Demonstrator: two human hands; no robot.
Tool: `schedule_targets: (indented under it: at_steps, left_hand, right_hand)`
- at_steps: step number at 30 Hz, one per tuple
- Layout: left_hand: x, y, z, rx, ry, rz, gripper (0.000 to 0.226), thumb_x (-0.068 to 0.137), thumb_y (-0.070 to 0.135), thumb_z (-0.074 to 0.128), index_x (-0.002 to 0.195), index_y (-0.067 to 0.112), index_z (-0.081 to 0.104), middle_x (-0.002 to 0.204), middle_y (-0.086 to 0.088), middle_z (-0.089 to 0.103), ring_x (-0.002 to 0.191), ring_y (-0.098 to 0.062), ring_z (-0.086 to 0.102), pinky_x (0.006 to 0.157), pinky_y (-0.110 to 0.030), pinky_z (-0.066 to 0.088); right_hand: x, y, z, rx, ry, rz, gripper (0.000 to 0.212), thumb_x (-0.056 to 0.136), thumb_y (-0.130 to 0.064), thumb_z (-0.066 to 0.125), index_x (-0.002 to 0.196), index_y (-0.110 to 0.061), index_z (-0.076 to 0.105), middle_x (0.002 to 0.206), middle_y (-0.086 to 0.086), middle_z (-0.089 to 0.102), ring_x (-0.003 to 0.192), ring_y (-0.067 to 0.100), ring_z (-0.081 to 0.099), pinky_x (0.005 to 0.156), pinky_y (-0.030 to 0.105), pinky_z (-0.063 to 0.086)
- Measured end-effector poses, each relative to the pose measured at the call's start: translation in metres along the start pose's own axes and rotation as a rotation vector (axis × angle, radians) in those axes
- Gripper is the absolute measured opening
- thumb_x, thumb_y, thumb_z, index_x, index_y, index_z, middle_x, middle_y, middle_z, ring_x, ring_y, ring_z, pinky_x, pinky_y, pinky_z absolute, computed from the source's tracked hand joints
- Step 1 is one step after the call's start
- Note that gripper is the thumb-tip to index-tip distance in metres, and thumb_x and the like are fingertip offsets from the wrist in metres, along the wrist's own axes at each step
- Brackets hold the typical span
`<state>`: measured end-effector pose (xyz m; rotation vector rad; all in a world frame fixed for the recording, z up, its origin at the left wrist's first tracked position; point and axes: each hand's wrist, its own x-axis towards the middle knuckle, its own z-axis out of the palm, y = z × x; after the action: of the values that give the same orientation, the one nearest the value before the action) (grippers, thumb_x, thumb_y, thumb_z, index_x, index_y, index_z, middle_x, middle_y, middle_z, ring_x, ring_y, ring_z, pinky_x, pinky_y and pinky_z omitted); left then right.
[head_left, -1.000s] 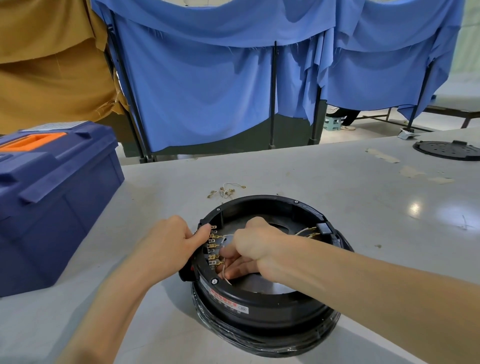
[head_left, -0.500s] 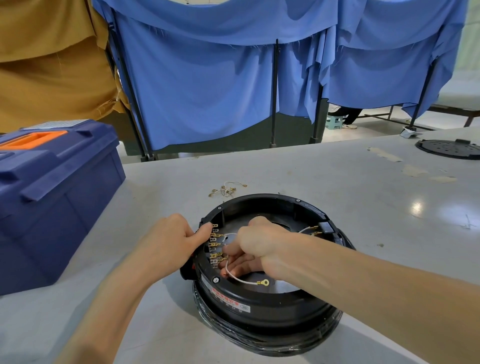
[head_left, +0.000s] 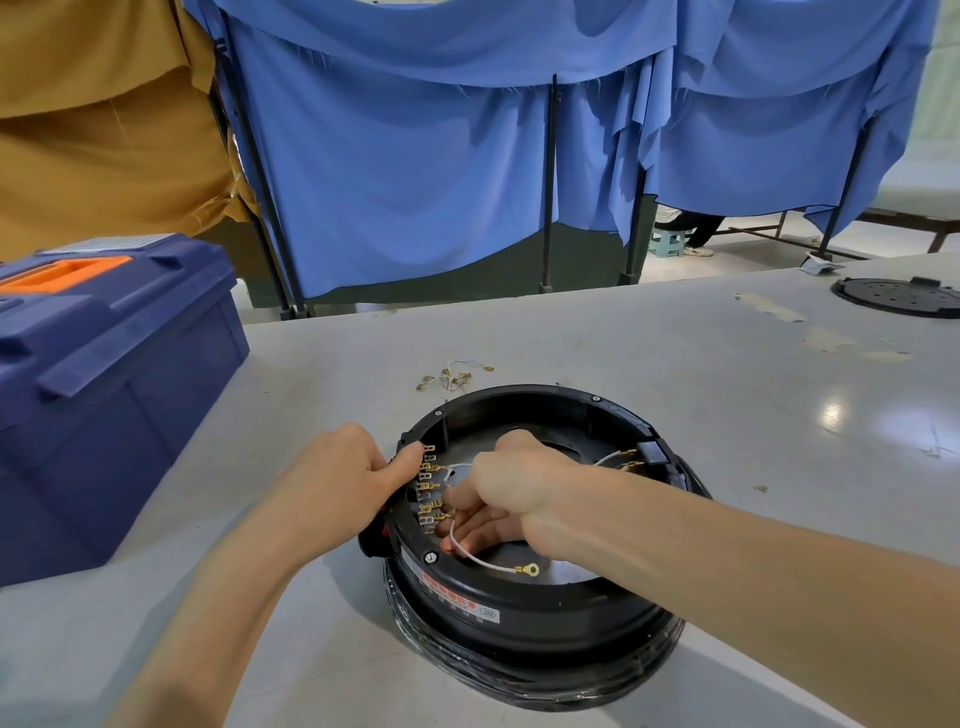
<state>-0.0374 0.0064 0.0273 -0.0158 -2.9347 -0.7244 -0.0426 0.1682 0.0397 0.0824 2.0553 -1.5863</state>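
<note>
The round black housing (head_left: 524, 616) lies flat on the grey table (head_left: 675, 374), directly under both hands. It is a shallow drum with its open side up. A thick black rim carries small screws, a red-printed label (head_left: 448, 593) runs along the near wall, and clear film is wrapped around the lowest band. Inside, below the right wrist, shows a pale metal plate (head_left: 571, 570).

The left hand (head_left: 337, 480) grips the housing's edge from the outside, fingers curled down over the wall and the thumb laid along the top of the rim. Just past that thumb tip runs a row of brass spade terminals (head_left: 429, 486), stacked one after another along the inner wall.

The right hand (head_left: 511, 488) reaches into the drum, knuckles up, fingers curled in toward the terminal row. It pinches a thin white wire (head_left: 480, 558), which loops out from under the fingertips toward the person and ends in a brass ring lug (head_left: 529, 570) resting on the metal plate. Whether the wire's other end sits on a terminal cannot be told — the fingers cover it.

Beyond the hands lies a small heap of loose brass connectors (head_left: 451, 378). Well out to the left of the left hand stands a dark blue toolbox (head_left: 119, 374) with an orange handle. Far off to the right of the right forearm lies a flat black perforated disc (head_left: 898, 297).
</note>
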Motion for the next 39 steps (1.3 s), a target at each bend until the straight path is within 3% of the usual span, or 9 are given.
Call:
schedule_targets:
  at_steps: [5, 10, 14, 20, 27, 30, 34, 37, 39]
  left_hand:
    - [-0.001, 0.001, 0.001, 0.005, 0.008, 0.000, 0.069, 0.093, 0.048, 0.053, 0.043, 0.016, 0.016, 0.046, -0.002, 0.019, 0.046, -0.018, 0.017, 0.049, -0.029, 0.018]
    - [-0.001, 0.001, 0.000, -0.003, 0.011, 0.009, 0.070, 0.093, 0.048, 0.052, 0.043, 0.015, 0.015, 0.046, -0.001, 0.017, 0.046, -0.018, 0.016, 0.048, -0.028, 0.017]
    - [0.000, 0.000, 0.001, -0.007, 0.014, 0.008, 0.071, 0.093, 0.047, 0.053, 0.044, 0.014, 0.014, 0.045, 0.000, 0.016, 0.047, -0.018, 0.015, 0.051, -0.028, 0.018]
    - [0.001, -0.001, 0.002, -0.016, 0.008, 0.016, 0.071, 0.093, 0.047, 0.052, 0.043, 0.015, 0.014, 0.044, 0.001, 0.016, 0.046, -0.018, 0.015, 0.051, -0.028, 0.019]
    - [0.001, -0.001, 0.002, -0.017, -0.007, 0.006, 0.070, 0.093, 0.049, 0.052, 0.044, 0.016, 0.014, 0.044, 0.000, 0.017, 0.046, -0.018, 0.016, 0.050, -0.028, 0.019]
    - [0.000, -0.001, 0.002, -0.007, -0.009, -0.020, 0.070, 0.091, 0.053, 0.051, 0.043, 0.015, 0.016, 0.042, 0.001, 0.020, 0.045, -0.018, 0.018, 0.049, -0.028, 0.021]
    - [-0.001, 0.003, 0.002, 0.050, -0.018, -0.044, 0.069, 0.094, 0.049, 0.048, 0.043, 0.013, 0.020, 0.038, 0.001, 0.026, 0.043, -0.021, 0.025, 0.051, -0.030, 0.028]
    - [-0.004, 0.008, 0.001, 0.161, -0.018, -0.012, 0.063, 0.100, 0.039, 0.045, 0.043, 0.017, 0.026, 0.043, 0.000, 0.023, 0.048, -0.025, 0.024, 0.049, -0.033, 0.023]
    - [-0.005, 0.009, 0.002, 0.195, 0.011, -0.018, 0.059, 0.100, 0.044, 0.041, 0.050, 0.017, 0.024, 0.047, -0.002, 0.027, 0.048, -0.026, 0.027, 0.047, -0.033, 0.022]
  right_hand:
    - [-0.002, -0.001, 0.003, -0.056, -0.020, 0.016, 0.031, 0.098, 0.002, 0.051, 0.067, 0.008, 0.053, 0.059, 0.017, 0.059, 0.049, 0.023, 0.057, 0.041, 0.022, 0.050]
    - [-0.005, -0.002, 0.004, -0.112, -0.013, 0.016, 0.039, 0.098, -0.002, 0.052, 0.060, 0.006, 0.054, 0.045, 0.012, 0.057, 0.038, 0.017, 0.053, 0.040, 0.020, 0.049]
    - [-0.007, -0.003, 0.006, -0.128, -0.009, 0.014, 0.039, 0.099, -0.002, 0.052, 0.060, 0.005, 0.053, 0.056, 0.014, 0.058, 0.042, 0.018, 0.052, 0.040, 0.019, 0.048]
    - [-0.007, -0.004, 0.006, -0.128, 0.000, 0.023, 0.040, 0.098, -0.003, 0.052, 0.059, 0.005, 0.054, 0.056, 0.013, 0.058, 0.044, 0.018, 0.052, 0.041, 0.018, 0.049]
    - [-0.007, -0.005, 0.002, -0.102, -0.017, 0.015, 0.025, 0.096, 0.001, 0.055, 0.072, 0.008, 0.057, 0.041, 0.011, 0.057, 0.031, 0.015, 0.054, 0.039, 0.020, 0.051]
    - [-0.009, -0.006, -0.002, -0.086, -0.044, 0.010, 0.020, 0.096, 0.003, 0.055, 0.076, 0.009, 0.057, 0.048, 0.014, 0.060, 0.037, 0.020, 0.058, 0.042, 0.024, 0.054]
    - [-0.007, -0.007, 0.000, -0.148, -0.044, 0.033, 0.029, 0.097, 0.002, 0.053, 0.068, 0.007, 0.055, 0.049, 0.012, 0.059, 0.039, 0.018, 0.057, 0.039, 0.021, 0.050]
    - [-0.003, -0.007, 0.002, -0.144, 0.002, 0.036, 0.024, 0.096, 0.003, 0.054, 0.072, 0.006, 0.055, 0.048, 0.012, 0.058, 0.038, 0.017, 0.055, 0.038, 0.019, 0.047]
    - [-0.001, -0.007, 0.004, -0.138, 0.023, 0.024, 0.017, 0.094, 0.006, 0.053, 0.077, 0.006, 0.056, 0.051, 0.014, 0.059, 0.040, 0.019, 0.053, 0.046, 0.022, 0.050]
